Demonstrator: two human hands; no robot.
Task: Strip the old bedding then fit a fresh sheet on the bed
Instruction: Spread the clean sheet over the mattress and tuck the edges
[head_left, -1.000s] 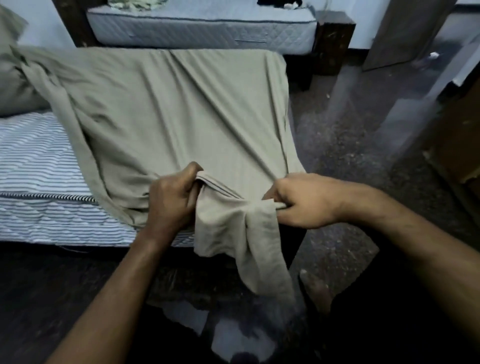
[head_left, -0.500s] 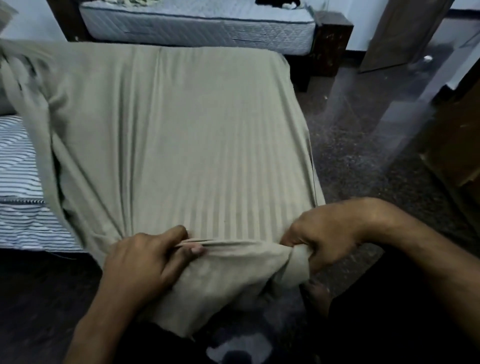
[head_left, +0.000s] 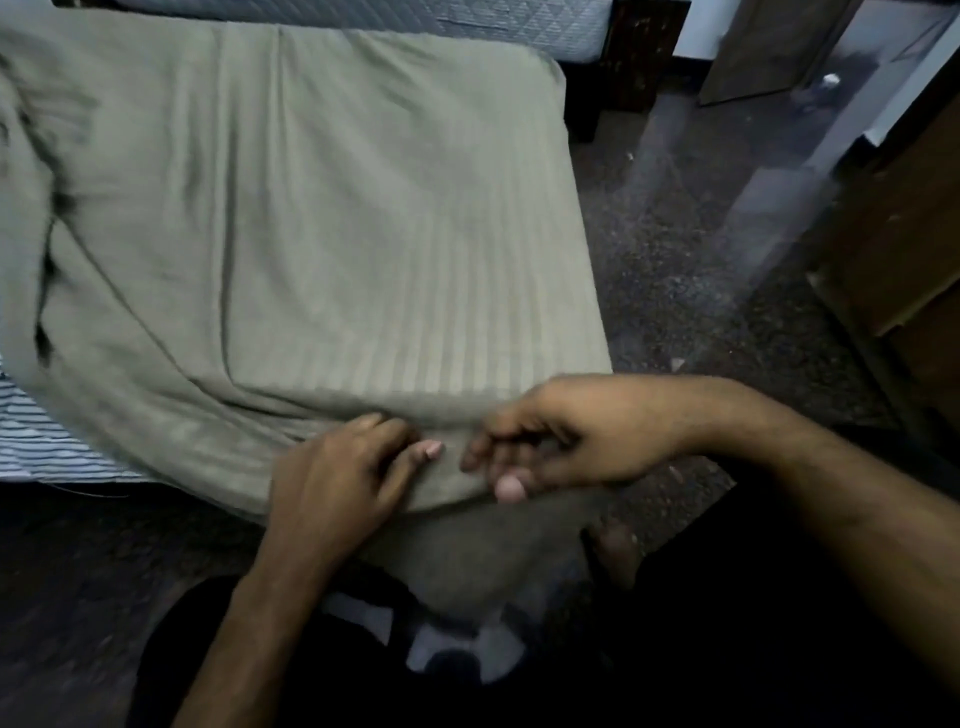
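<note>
Sheet (head_left: 322, 218) under my hands: pale sage-green, faint tone-on-tone stripes woven through it. Mattress (head_left: 36, 441) showing at its left edge: white with thin dark blue-grey stripes; second mattress (head_left: 519, 21) beyond is pale grey-blue, quilted in diamonds. Floor (head_left: 675, 270) dark speckled grey; wooden furniture (head_left: 893, 249) at right, brown.

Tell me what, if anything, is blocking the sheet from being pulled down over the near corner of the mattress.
Nothing visible blocks it. The sheet already drapes over the mattress's near edge, with the left hand and right hand on its hem. To the left, striped mattress remains uncovered.
</note>
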